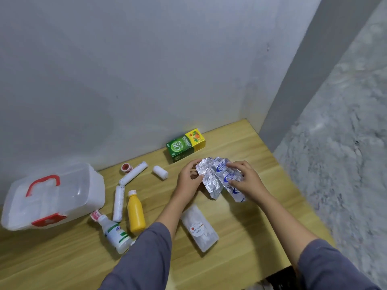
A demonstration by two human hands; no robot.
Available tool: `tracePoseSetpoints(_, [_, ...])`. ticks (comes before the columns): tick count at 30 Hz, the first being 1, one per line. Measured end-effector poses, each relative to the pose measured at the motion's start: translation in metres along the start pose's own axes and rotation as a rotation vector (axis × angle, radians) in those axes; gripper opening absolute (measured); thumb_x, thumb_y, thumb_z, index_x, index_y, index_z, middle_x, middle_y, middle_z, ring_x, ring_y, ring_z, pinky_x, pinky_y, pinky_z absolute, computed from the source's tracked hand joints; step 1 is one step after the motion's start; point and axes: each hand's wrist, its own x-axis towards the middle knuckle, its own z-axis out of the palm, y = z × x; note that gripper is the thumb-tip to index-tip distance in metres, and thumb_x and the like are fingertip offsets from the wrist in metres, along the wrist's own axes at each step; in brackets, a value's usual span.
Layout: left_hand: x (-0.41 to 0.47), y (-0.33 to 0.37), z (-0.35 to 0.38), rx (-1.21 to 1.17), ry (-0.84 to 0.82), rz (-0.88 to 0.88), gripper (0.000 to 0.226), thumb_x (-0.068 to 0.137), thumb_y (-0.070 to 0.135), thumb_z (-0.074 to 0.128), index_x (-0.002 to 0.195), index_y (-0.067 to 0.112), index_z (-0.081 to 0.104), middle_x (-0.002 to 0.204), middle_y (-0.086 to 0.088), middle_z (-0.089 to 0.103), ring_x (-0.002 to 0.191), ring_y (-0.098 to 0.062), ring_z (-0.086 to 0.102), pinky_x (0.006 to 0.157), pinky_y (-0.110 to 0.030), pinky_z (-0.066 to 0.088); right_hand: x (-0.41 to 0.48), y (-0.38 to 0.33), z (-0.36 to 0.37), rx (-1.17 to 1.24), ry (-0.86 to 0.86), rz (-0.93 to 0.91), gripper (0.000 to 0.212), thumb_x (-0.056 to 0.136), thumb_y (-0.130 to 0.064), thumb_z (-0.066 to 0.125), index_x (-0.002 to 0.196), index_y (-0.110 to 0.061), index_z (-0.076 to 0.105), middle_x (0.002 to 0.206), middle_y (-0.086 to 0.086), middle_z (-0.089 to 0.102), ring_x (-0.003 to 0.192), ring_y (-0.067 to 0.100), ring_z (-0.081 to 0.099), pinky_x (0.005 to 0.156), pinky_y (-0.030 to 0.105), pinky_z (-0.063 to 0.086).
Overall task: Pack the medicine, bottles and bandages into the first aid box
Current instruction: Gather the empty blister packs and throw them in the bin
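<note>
Grey sleeves (pixel 144 254) over wooden table (pixel 247 227), grey wall (pixel 146 70) behind.

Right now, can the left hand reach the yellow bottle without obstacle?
Probably not at once: the left hand and right hand both hold foil blister packs. The yellow bottle lies uncovered beside the left forearm, so the path looks free.

Light wood table (pixel 240 227) pushed into corner w/ pale grey wall (pixel 146 70); mottled concrete floor (pixel 345 143) at right.
</note>
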Motion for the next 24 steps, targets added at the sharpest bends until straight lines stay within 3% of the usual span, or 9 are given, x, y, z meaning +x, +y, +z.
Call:
tracePoseSetpoints(2, [0.002,-0.001,0.000,-0.014,0.027,-0.032,0.054,0.087,-0.017,0.058,0.133,0.011,0.061,0.116,-0.005,0.062,0.081,-0.007,0.058,0.074,-0.010,0.051,0.000,0.003,0.000,0.018,0.022,0.013,0.052,0.072,0.007,0.066,0.121,-0.011,0.059,0.112,0.001,0.046,0.106,0.015,0.049,0.075,-0.008,0.030])
tracePoseSetpoints(4, [0.002,-0.002,0.001,-0.025,0.047,-0.069,0.055,0.087,-0.018,0.057,0.136,0.008,0.060,0.115,-0.004,0.059,0.080,-0.005,0.055,0.070,-0.008,0.051,-0.001,0.009,-0.002,0.010,0.045,0.022,0.055,0.072,0.005,0.068,0.123,-0.011,0.058,0.112,0.000,0.045,0.108,0.016,0.049,0.078,-0.003,0.032])
tracePoseSetpoints(8, [0.000,-0.003,0.005,-0.057,0.032,-0.089,0.058,0.086,-0.018,0.057,0.139,0.005,0.057,0.115,-0.008,0.062,0.084,-0.013,0.058,0.086,-0.035,0.057,-0.009,0.019,-0.005,0.029,0.061,0.062,0.058,0.074,0.003,0.068,0.128,-0.009,0.053,0.117,-0.001,0.042,0.108,0.014,0.048,0.084,0.010,0.032])
tracePoseSetpoints(12, [-0.004,-0.002,0.013,-0.082,-0.004,-0.107,0.060,0.083,-0.007,0.064,0.141,0.006,0.055,0.110,-0.018,0.062,0.085,-0.018,0.056,0.072,-0.017,0.053,-0.019,0.027,-0.005,0.065,0.091,0.084,0.057,0.073,0.007,0.068,0.127,-0.004,0.053,0.116,0.001,0.042,0.112,0.017,0.049,0.093,0.020,0.033])
tracePoseSetpoints(15, [-0.012,0.003,0.025,-0.066,-0.042,-0.131,0.063,0.077,0.000,0.064,0.139,0.003,0.056,0.098,-0.015,0.058,0.078,-0.015,0.053,0.080,-0.035,0.051,-0.032,0.036,-0.005,0.059,0.129,0.113,0.055,0.072,0.009,0.067,0.124,-0.003,0.055,0.117,0.005,0.045,0.112,0.019,0.050,0.090,0.014,0.035])
tracePoseSetpoints(18, [-0.021,0.012,0.040,-0.061,-0.091,-0.137,0.063,0.080,-0.004,0.064,0.142,0.002,0.054,0.104,-0.012,0.059,0.079,-0.012,0.055,0.082,-0.037,0.051,-0.047,0.043,-0.010,0.067,0.181,0.147,0.055,0.072,0.009,0.067,0.124,-0.004,0.055,0.117,0.006,0.045,0.111,0.020,0.050,0.089,0.015,0.033])
tracePoseSetpoints(19, [-0.024,0.015,0.047,-0.043,-0.110,-0.127,0.062,0.081,-0.004,0.064,0.142,0.003,0.053,0.106,-0.011,0.058,0.079,-0.011,0.056,0.081,-0.035,0.052,-0.052,0.045,-0.013,0.068,0.195,0.164,0.055,0.072,0.009,0.066,0.124,-0.005,0.055,0.115,0.003,0.043,0.110,0.019,0.050,0.087,0.013,0.032])
tracePoseSetpoints(22, [-0.036,0.021,0.069,0.062,-0.172,-0.062,0.055,0.089,-0.016,0.058,0.141,0.003,0.053,0.109,-0.003,0.056,0.080,-0.001,0.056,0.074,-0.011,0.049,-0.074,0.053,-0.024,0.088,0.238,0.211,0.055,0.072,0.013,0.063,0.124,-0.002,0.054,0.114,0.001,0.042,0.112,0.019,0.049,0.080,0.003,0.031])
tracePoseSetpoints(24, [-0.046,0.027,0.084,0.128,-0.223,-0.016,0.053,0.089,-0.017,0.057,0.138,0.005,0.055,0.107,0.003,0.057,0.085,-0.001,0.057,0.073,-0.005,0.047,-0.093,0.061,-0.033,0.101,0.259,0.252,0.056,0.073,0.013,0.061,0.126,-0.002,0.052,0.115,0.001,0.040,0.115,0.020,0.048,0.078,-0.001,0.030])
